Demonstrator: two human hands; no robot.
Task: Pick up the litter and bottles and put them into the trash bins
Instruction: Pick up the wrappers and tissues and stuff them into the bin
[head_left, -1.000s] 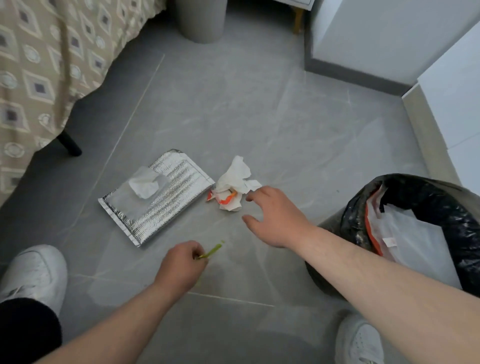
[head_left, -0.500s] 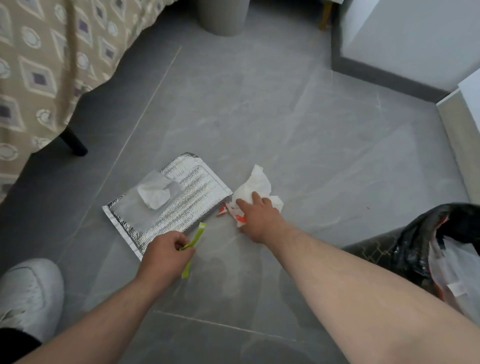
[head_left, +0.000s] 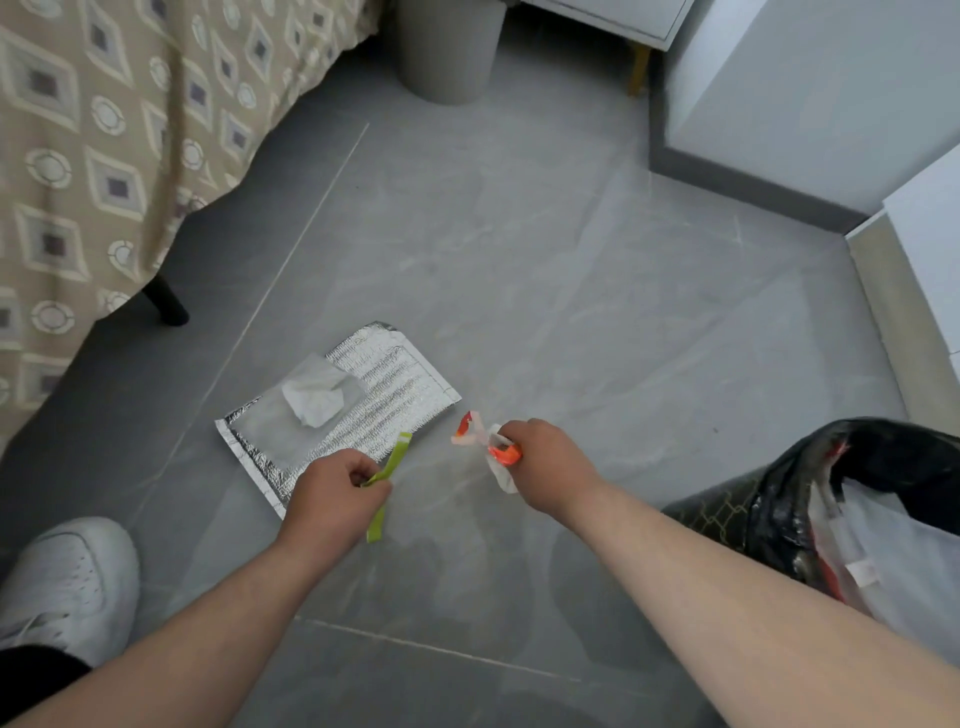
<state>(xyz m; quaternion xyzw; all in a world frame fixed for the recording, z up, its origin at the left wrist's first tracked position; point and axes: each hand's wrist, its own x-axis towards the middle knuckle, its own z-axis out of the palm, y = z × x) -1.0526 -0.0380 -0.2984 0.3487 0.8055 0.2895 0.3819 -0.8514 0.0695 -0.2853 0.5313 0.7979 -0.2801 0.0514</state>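
Note:
My right hand (head_left: 550, 462) is closed around a crumpled white and orange wrapper (head_left: 491, 447), lifted just off the grey floor. My left hand (head_left: 332, 493) pinches a thin green strip (head_left: 389, 480) that hangs down past my fingers. A silver foil pouch (head_left: 363, 405) lies flat on the floor just beyond my left hand, with a crumpled white tissue (head_left: 314, 402) resting on it. A trash bin with a black liner (head_left: 779, 514) stands at the lower right, holding white and orange litter.
A second grey bin (head_left: 447, 52) stands at the far top. A patterned bed cover (head_left: 104, 130) and a black bed leg (head_left: 166, 304) fill the left. White cabinets (head_left: 805, 93) and a wall edge close the right. My white shoe (head_left: 67, 582) is at lower left.
My right hand closed on the white and orange wrapper and lifted it off the floor, drawing back toward me. My left hand kept the green strip.

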